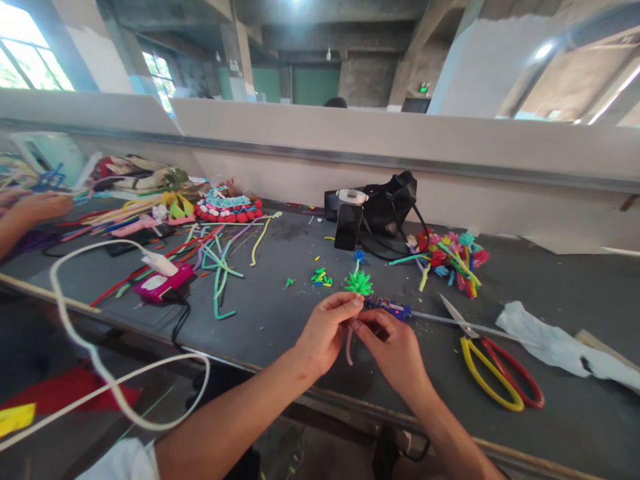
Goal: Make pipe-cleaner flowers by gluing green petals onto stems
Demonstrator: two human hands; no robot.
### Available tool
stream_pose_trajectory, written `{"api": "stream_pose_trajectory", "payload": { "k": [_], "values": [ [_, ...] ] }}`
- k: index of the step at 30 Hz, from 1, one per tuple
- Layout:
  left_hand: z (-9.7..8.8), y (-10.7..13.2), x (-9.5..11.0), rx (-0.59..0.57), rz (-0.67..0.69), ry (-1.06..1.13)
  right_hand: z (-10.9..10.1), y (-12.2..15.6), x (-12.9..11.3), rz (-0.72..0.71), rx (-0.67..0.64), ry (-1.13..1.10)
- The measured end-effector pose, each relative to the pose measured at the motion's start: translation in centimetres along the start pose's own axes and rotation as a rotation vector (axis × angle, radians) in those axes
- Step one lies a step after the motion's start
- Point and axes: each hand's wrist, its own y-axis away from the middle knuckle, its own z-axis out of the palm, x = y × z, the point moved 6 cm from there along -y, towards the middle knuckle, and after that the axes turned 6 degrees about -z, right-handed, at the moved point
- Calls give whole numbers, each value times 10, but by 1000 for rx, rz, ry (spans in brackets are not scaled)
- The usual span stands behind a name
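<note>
My left hand (325, 330) and my right hand (393, 343) meet above the near part of the table, fingers closed in a pinch. A pale pink pipe cleaner (349, 349) hangs down from between their fingertips; its upper part is hidden by the fingers. Just beyond my left fingertips is a spiky green pipe-cleaner flower (359, 284); whether it is held or lies on the table I cannot tell. Behind it lies a small blue flower (359, 256) with a light green stem. A blue glue gun (397, 311) with a long glue stick lies beyond my right hand.
Scissors (493, 370) with yellow and red handles lie open at right, near white crumpled material (555, 337). A phone (349, 225) leans by a black bag (393, 203). Colourful flowers (450, 257), cut pieces (321, 277), a pink power strip (163, 283) and another person's hand (45, 207) are around.
</note>
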Motion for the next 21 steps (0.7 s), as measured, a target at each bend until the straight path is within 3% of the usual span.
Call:
{"api": "stream_pose_trajectory", "payload": {
  "k": [8,10,14,16,21],
  "values": [
    [4,5,4,-46,98,-165,-8,-5,-3,-8,-55,21],
    [4,6,8,-35,157,-225,-23,-7,-4,-16,18,28],
    [4,7,15,-11,262,-332,-62,-5,-15,-49,293,-5],
    [5,8,20,-12,337,-400,-71,-2,-26,-129,335,12],
    [12,14,28,-55,542,-621,-69,3,-57,-433,272,224]
  ]
}}
